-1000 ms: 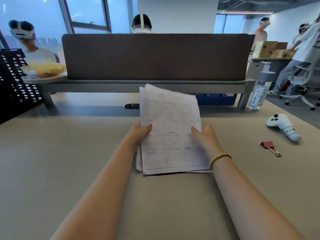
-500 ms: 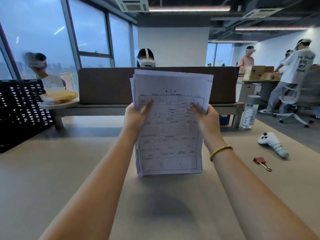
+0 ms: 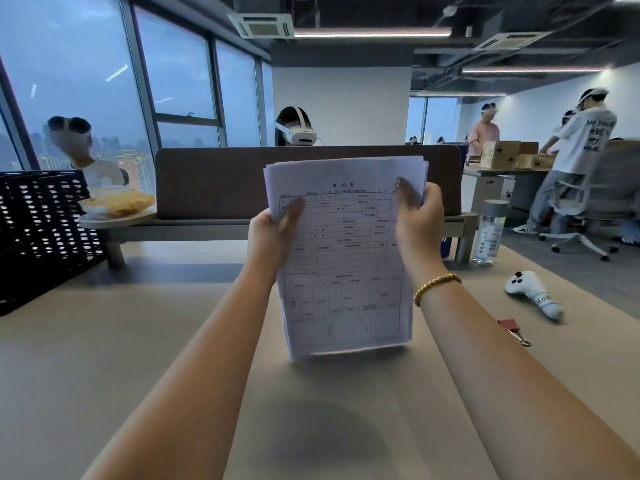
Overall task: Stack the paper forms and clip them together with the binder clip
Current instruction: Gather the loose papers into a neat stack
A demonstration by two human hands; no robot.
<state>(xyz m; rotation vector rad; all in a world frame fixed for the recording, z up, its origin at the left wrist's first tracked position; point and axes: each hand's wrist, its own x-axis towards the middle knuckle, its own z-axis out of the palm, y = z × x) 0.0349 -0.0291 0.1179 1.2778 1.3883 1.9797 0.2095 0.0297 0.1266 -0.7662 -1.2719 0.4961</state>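
Note:
A stack of white paper forms [image 3: 343, 268] with printed tables stands upright in the air above the beige desk [image 3: 104, 358], its lower edge lifted off the surface. My left hand [image 3: 272, 237] grips the stack's left edge and my right hand [image 3: 417, 223] grips the right edge near the top. The sheets' top edges are slightly uneven. A red binder clip [image 3: 510, 326] with silver handles lies on the desk to the right, apart from both hands.
A white controller [image 3: 531, 294] lies beyond the clip. A clear bottle [image 3: 490, 232] stands at the desk's far right. A black perforated crate [image 3: 41, 233] sits at the left. A brown divider [image 3: 214, 181] closes the desk's far side; people work behind it.
The stack was lifted off the desk and tipped upright. Both hands have since slid higher along its side edges, and the view has tilted upward.

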